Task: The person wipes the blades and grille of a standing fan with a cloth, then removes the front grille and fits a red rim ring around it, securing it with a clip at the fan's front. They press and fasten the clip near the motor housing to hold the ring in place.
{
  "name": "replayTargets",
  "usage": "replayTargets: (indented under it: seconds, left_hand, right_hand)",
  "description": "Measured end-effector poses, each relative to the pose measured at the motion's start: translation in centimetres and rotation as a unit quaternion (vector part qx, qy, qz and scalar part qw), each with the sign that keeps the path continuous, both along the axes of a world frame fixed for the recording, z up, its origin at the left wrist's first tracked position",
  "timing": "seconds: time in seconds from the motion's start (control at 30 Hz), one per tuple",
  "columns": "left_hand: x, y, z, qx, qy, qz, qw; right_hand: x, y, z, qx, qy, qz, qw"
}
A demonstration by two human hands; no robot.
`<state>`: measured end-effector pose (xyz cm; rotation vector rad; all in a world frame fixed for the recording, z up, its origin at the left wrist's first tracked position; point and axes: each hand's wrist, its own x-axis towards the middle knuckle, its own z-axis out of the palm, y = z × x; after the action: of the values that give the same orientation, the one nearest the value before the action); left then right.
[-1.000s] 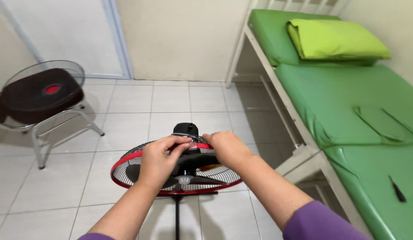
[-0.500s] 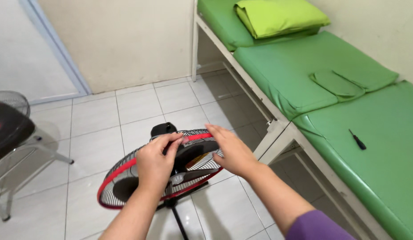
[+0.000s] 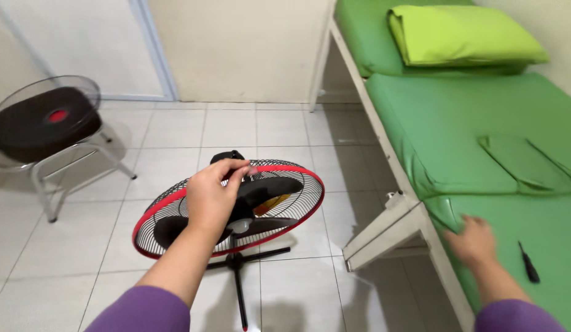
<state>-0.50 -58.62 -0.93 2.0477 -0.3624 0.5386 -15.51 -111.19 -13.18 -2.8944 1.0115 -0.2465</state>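
- The left hand (image 3: 213,198) is reaching over the middle of a standing fan (image 3: 236,209), its fingers curled and the fingertips (image 3: 239,169) pinched together just above the hub; whether they are gripping some small part there cannot be told.
- The fan is standing on the tiled floor (image 3: 297,129), tilted so that its open face is pointing up toward the camera; its round wire guard (image 3: 297,206) is carrying a red rim, and the dark blades (image 3: 276,186) are lying bare inside it, with no front cover over them.
- The fan's black cross foot (image 3: 239,264) is spreading out on the tiles beneath the head.
- The right hand (image 3: 476,240) is resting well apart from the fan, on the near edge of the green bed (image 3: 457,129), fingers loosely spread and holding nothing.
- A small dark screwdriver (image 3: 529,263) is lying on the green mattress just beside the right hand, not touching it.
- A yellow-green pillow (image 3: 463,34) is sitting at the far end of the bed, and a folded flap of green cover (image 3: 525,163) is lying farther down it.
- At the left, a metal stool (image 3: 82,163) is carrying a round wire grille with a dark disc and red centre (image 3: 39,120), well apart from the fan.
- Both purple sleeves (image 3: 144,310) are showing at the bottom edge.
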Motion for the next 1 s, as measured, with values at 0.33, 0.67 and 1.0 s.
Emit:
replayTargets:
  seconds: [0.33,0.67,1.0]
  left_hand:
    - [-0.8,-5.0,1.1,-0.017,0.03,0.038,0.999]
    - [-0.4,-4.9,1.4,-0.029,0.028,0.023,0.999]
    - [0.2,2.1,0.5,-0.026,0.027,-0.017,0.999]
  right_hand:
    - [-7.4,-9.9,-1.5,0.017,0.156,-0.16,0.975]
    - [0.7,-6.4,-4.0,0.117,-0.206,0.02,0.971]
    - [14.9,25.0,11.0,0.421,-0.189,0.4,0.792]
